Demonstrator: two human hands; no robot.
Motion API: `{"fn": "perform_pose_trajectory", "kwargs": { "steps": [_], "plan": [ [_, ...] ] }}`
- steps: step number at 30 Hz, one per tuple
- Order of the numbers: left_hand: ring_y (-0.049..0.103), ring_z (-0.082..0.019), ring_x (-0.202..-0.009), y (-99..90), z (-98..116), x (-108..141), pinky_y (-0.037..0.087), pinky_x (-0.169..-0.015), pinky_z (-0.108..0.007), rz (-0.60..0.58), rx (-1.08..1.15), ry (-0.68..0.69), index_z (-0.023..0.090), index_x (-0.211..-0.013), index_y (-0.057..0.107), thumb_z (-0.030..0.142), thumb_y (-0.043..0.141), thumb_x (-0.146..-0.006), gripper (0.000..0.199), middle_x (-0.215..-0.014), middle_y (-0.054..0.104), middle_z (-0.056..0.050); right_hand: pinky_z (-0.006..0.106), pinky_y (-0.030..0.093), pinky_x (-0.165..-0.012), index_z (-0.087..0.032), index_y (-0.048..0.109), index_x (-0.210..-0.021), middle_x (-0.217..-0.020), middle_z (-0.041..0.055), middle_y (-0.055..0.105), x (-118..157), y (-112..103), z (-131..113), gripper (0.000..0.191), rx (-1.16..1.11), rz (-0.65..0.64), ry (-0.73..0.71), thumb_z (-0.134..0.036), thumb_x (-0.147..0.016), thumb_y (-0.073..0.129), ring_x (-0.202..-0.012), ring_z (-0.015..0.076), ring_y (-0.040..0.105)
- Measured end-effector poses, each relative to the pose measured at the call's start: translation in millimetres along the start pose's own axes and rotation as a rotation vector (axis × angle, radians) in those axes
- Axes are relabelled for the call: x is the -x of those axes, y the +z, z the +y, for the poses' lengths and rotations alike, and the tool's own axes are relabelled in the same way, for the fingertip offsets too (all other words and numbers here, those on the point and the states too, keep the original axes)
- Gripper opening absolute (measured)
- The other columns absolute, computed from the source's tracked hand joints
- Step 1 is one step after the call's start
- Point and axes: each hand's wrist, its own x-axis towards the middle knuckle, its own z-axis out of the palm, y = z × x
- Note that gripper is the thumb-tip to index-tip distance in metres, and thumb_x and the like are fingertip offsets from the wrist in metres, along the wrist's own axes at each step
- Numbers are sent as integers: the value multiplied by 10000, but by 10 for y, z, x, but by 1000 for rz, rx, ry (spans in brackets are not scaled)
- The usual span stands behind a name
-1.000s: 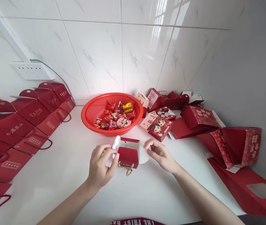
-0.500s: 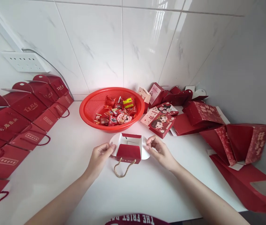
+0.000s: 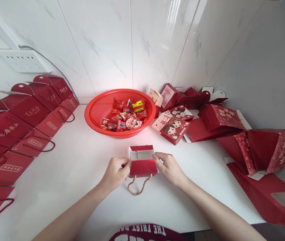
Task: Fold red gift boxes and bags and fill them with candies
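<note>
A small red gift box (image 3: 142,167) with a white inside stands in front of me, its top open. From its near side a twisted tan rope handle (image 3: 136,192) hangs down onto the table. My left hand (image 3: 117,171) grips the box's left side, thumb on top and fingers curled out of sight. On the right side, my right hand (image 3: 168,167) pinches the rim between thumb and fingers. The box's white rounded side flaps are mostly hidden by my hands. Just behind the box is a red plastic basket (image 3: 94,124) holding wrapped sweets (image 3: 122,125).
Rows of red gift boxes (image 3: 32,111) with cord handles line the left of the white table (image 3: 87,214). Flat printed boxes (image 3: 174,129) lie right of the basket. Larger red cartons (image 3: 270,150), partly unfolded, fill the right side. A tiled wall stands behind.
Both hands have closed in on the sides of the gift box, and its spread white side flaps no longer stick out. The box sits slightly further right in view.
</note>
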Motion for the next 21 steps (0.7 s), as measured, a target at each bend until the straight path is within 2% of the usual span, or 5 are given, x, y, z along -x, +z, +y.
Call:
{"fn": "perform_pose_trajectory", "kwargs": {
  "steps": [4,7,12,15,21],
  "plan": [
    [467,-110,-427,29,-48,-9,368,-430,-217,4,13,39,185,-515,402,302,467,-876,384,-463,404,32,239,279,-539,-198,339,-610,-588,-43,365,-3,22,-23,408,-63,-19,-27,-351,-983,404,-561,103,324],
    [411,-98,-479,45,-72,1,346,-468,-220,153,-5,135,199,-549,343,267,532,-853,364,-518,348,46,240,311,-559,-202,335,-608,-589,-43,378,11,30,-19,408,-92,38,-54,-343,-976,443,-570,105,347],
    [559,-188,-929,27,-81,-4,472,-827,-316,243,-105,515,196,-898,582,201,565,-883,23,-932,582,-44,250,384,-634,-196,515,-800,-792,-5,515,32,9,-10,189,-125,193,-225,-300,-947,569,-668,120,456],
    [515,-222,-1141,-6,-87,-3,418,-1001,-386,132,-209,641,226,-1029,636,227,474,-958,177,-1148,594,-76,251,409,-659,-200,597,-902,-895,19,535,39,-43,-25,121,-127,60,-314,-300,-965,573,-725,124,483],
    [462,-300,-1205,-92,-109,-10,383,-1042,-467,-5,-363,711,217,-937,682,473,536,-902,297,-1294,563,-100,286,455,-792,-203,659,-1020,-1026,53,533,45,-196,-24,227,-115,-198,-394,-391,-895,680,-919,168,539]
  ]
}}
